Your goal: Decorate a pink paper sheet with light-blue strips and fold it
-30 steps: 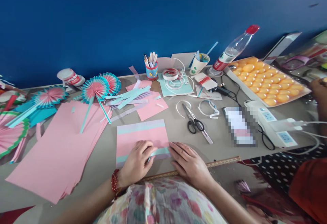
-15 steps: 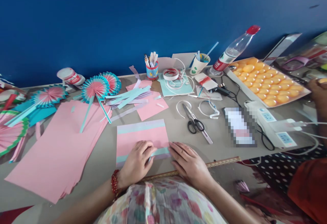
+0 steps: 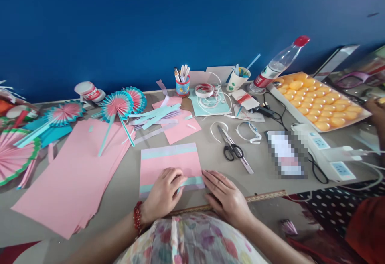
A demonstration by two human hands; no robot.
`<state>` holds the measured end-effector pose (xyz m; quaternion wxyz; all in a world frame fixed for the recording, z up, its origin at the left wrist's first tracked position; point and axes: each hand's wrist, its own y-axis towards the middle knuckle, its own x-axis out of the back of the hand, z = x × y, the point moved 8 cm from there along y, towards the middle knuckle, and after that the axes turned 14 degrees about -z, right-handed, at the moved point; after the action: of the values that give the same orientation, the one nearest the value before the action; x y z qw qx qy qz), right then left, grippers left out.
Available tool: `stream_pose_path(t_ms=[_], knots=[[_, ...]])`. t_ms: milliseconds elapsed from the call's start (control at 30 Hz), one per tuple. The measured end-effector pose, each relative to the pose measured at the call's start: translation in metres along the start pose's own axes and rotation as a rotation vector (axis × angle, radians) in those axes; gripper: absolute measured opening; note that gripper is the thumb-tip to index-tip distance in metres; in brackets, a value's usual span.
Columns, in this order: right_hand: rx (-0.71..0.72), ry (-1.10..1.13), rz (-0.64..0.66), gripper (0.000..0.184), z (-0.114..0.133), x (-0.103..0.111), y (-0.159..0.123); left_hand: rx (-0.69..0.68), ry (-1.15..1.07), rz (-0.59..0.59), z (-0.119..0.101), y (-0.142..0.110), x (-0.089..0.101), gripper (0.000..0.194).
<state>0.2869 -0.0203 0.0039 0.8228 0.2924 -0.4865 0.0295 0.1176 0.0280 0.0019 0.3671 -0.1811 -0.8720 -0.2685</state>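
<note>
A pink paper sheet (image 3: 168, 163) with pale blue and lilac strips along its far and near edges lies on the table in front of me. My left hand (image 3: 165, 191) rests on its near part, fingers curled together. A bit of pale blue shows by the thumb, but what the fingers pinch is too small to make out. Flat at the sheet's right edge lies my right hand (image 3: 224, 193), its fingers stretched out and the tips at the near right corner. Beyond it are black-handled scissors (image 3: 233, 149), lying partly over a thin pale strip.
At left are stacked pink sheets (image 3: 69, 175) and pleated paper fans (image 3: 117, 105). Cut paper strips (image 3: 158, 115), a pen cup (image 3: 183, 86) and white tape (image 3: 204, 90) lie farther back. To the right are a bottle (image 3: 278, 65), a phone, a power strip (image 3: 327, 153) and another person's hand (image 3: 375, 113).
The view has shifted slightly, so everything sits a little lower and farther right. Both hands keep nearly the same place on and beside the pink sheet.
</note>
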Motion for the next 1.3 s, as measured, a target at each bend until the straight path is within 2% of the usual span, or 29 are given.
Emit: stream_pose_path(t_ms=[133,267,400,567,633,700,767,800,867,933,1000,1067,1133,1200,1300], knots=[[-0.064,0.020,0.037,0.062,-0.005,0.000,-0.002,-0.004,-0.002,-0.001,-0.001,0.001,0.000,0.024],[-0.052,-0.073,0.100,0.057,0.000,-0.009,-0.005,-0.008,-0.009,-0.004,-0.002,0.003,0.002,0.025],[-0.039,-0.145,0.078,0.052,0.005,-0.012,-0.004,-0.004,-0.007,-0.005,-0.003,0.002,0.002,0.025],[-0.132,-0.005,0.051,0.045,-0.007,-0.004,0.004,0.038,-0.026,-0.007,-0.001,0.001,0.002,0.025],[-0.196,0.043,-0.011,0.051,-0.013,0.002,0.010,0.053,-0.030,-0.005,-0.002,0.004,0.003,0.023],[-0.225,0.027,-0.048,0.064,-0.014,0.004,0.018,0.056,-0.019,0.007,-0.004,0.008,0.004,0.020],[-0.205,0.011,-0.033,0.074,-0.006,-0.001,0.027,0.063,-0.005,0.024,-0.008,0.015,0.004,0.018],[-0.184,0.028,-0.021,0.073,-0.001,-0.004,0.032,0.063,-0.006,0.029,-0.011,0.019,0.005,0.018],[-0.176,0.088,-0.024,0.060,0.007,-0.009,0.040,0.039,-0.044,0.036,-0.018,0.025,0.005,0.024],[-0.226,0.151,-0.059,0.042,0.005,-0.008,0.046,-0.011,-0.117,0.046,-0.026,0.028,0.005,0.039],[-0.328,0.198,-0.102,0.027,-0.006,-0.003,0.046,-0.035,-0.199,0.035,-0.030,0.027,0.005,0.054],[-0.440,0.222,-0.145,0.015,-0.022,0.002,0.043,-0.016,-0.236,0.011,-0.026,0.024,0.004,0.060],[-0.520,0.216,-0.189,0.014,-0.037,0.008,0.038,-0.044,-0.186,0.041,-0.024,0.022,-0.003,0.056],[-0.565,0.193,-0.205,0.017,-0.048,0.012,0.034,-0.143,-0.059,0.121,-0.027,0.020,-0.015,0.048],[-0.612,0.160,-0.115,0.020,-0.055,0.008,0.031,-0.280,0.124,0.189,-0.031,0.021,-0.028,0.041]])
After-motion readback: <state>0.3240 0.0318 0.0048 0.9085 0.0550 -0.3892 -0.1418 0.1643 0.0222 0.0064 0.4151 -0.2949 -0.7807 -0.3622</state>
